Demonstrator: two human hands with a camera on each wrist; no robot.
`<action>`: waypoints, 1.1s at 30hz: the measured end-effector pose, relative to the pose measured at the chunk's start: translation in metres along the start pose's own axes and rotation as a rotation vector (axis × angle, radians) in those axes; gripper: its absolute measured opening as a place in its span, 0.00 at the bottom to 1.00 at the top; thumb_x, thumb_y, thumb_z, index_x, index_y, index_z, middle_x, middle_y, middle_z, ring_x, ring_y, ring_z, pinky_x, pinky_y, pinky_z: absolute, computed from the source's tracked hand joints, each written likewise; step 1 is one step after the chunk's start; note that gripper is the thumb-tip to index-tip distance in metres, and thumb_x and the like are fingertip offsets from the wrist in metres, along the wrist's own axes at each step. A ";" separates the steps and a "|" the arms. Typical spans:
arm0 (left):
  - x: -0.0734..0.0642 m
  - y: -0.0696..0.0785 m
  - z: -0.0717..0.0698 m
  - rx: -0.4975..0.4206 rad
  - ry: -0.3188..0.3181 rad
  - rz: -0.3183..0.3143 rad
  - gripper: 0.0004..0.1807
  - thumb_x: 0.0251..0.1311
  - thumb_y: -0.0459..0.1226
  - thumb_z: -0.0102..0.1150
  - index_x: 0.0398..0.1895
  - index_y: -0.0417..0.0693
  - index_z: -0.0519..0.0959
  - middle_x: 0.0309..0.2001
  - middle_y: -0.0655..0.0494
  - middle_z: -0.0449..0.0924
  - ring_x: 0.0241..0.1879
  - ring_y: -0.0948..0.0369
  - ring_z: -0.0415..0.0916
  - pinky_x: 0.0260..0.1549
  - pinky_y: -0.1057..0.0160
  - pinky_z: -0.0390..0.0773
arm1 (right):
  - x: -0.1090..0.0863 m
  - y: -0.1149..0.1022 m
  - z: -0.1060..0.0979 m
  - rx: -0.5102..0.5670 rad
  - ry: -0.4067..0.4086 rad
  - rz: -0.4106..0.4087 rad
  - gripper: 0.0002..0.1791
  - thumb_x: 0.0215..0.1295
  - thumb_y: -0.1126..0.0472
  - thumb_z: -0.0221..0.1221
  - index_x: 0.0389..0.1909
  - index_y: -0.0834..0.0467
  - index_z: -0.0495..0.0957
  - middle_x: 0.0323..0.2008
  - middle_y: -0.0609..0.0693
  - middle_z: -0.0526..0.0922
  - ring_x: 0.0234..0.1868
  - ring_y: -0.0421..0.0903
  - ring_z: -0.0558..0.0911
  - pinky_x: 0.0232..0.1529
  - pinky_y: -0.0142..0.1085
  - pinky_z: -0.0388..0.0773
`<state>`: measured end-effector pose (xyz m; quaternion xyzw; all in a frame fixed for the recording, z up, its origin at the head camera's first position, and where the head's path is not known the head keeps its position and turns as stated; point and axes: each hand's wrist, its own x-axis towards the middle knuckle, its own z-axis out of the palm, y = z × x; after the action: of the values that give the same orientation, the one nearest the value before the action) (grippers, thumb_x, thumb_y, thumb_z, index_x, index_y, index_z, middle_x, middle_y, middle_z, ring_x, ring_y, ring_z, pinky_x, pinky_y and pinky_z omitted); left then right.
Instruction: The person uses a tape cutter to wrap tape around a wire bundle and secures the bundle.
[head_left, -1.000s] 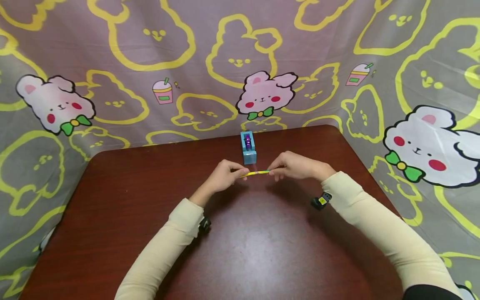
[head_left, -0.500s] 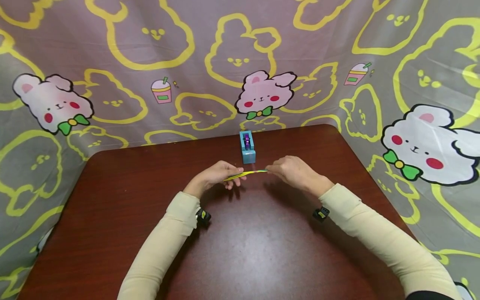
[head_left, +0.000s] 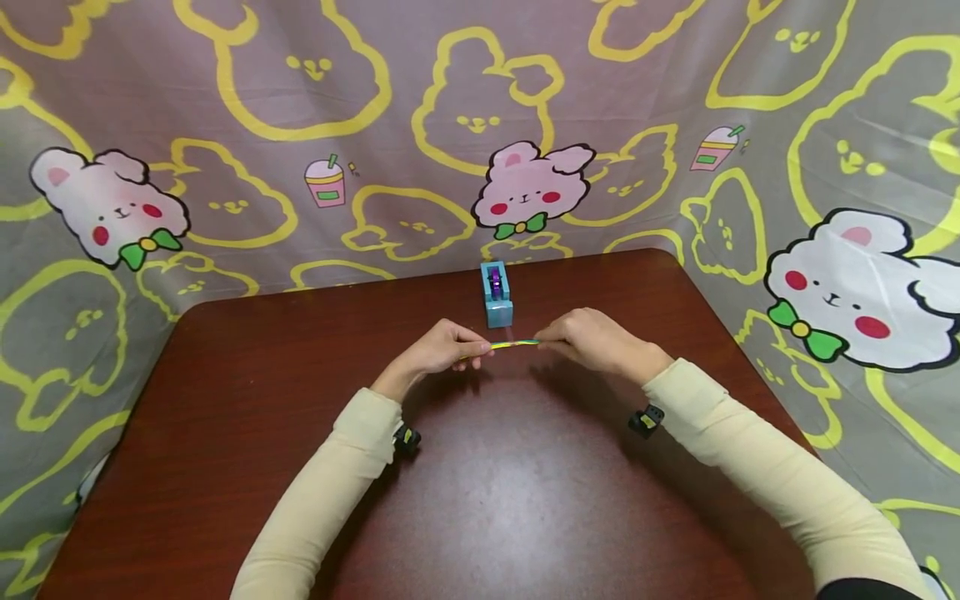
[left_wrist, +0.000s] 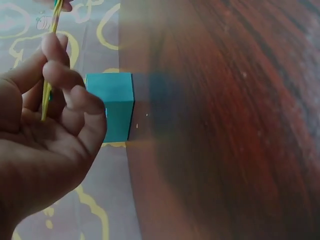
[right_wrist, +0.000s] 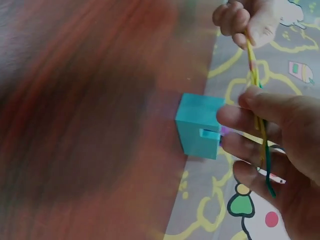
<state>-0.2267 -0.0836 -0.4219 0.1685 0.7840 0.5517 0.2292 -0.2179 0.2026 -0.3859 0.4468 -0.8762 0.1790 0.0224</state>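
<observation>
A bundle of thin yellow and green strands (head_left: 514, 343) runs between both hands, in front of the tape dispenser. My left hand (head_left: 442, 346) pinches its left part between thumb and fingers; in the left wrist view the yellow strands (left_wrist: 46, 102) pass down towards the palm. My right hand (head_left: 592, 337) pinches the other part. Loose strand ends, one of them green (right_wrist: 269, 172), hang past the right fingers (right_wrist: 242, 142) in the right wrist view. Only a short stretch of the bundle shows between the fingertips in the head view.
Just beyond the hands, a blue tape dispenser (head_left: 498, 313) with a purple roll (head_left: 496, 283) stands on the dark brown table (head_left: 300, 400). A curtain (head_left: 420, 92) with rabbit prints hangs behind and beside the table. Small cameras sit at both wrists.
My left hand went left, baring a longer stretch of strands, then came back slightly right. My right hand turned a little and keeps its pinch. The dispenser stays put.
</observation>
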 end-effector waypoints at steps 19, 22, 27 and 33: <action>-0.007 -0.001 0.007 0.287 0.251 0.420 0.05 0.59 0.30 0.70 0.38 0.39 0.90 0.29 0.50 0.86 0.26 0.59 0.72 0.24 0.65 0.71 | 0.026 0.062 0.011 1.138 -0.497 0.485 0.33 0.81 0.45 0.44 0.57 0.74 0.77 0.31 0.58 0.84 0.28 0.46 0.77 0.36 0.37 0.78; -0.006 -0.002 0.009 0.321 0.278 0.448 0.05 0.58 0.29 0.71 0.37 0.41 0.90 0.29 0.57 0.86 0.27 0.63 0.73 0.25 0.66 0.72 | 0.025 0.067 0.019 1.201 -0.522 0.508 0.34 0.81 0.44 0.43 0.56 0.73 0.78 0.28 0.56 0.84 0.25 0.45 0.77 0.33 0.36 0.77; -0.006 -0.004 0.012 0.368 0.311 0.460 0.05 0.57 0.29 0.72 0.36 0.43 0.91 0.28 0.59 0.84 0.26 0.64 0.73 0.26 0.65 0.73 | 0.024 0.070 0.030 1.262 -0.556 0.540 0.33 0.81 0.44 0.43 0.54 0.73 0.79 0.28 0.55 0.84 0.25 0.45 0.76 0.31 0.35 0.76; -0.007 -0.004 0.012 0.434 0.334 0.463 0.05 0.57 0.31 0.73 0.36 0.47 0.91 0.26 0.61 0.83 0.24 0.65 0.71 0.25 0.65 0.72 | 0.023 0.074 0.039 1.333 -0.565 0.523 0.29 0.81 0.49 0.46 0.49 0.74 0.78 0.28 0.56 0.82 0.25 0.46 0.76 0.30 0.36 0.76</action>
<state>-0.2141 -0.0794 -0.4275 0.2940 0.8507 0.4294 -0.0742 -0.2853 0.2110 -0.4394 0.1729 -0.6327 0.5476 -0.5195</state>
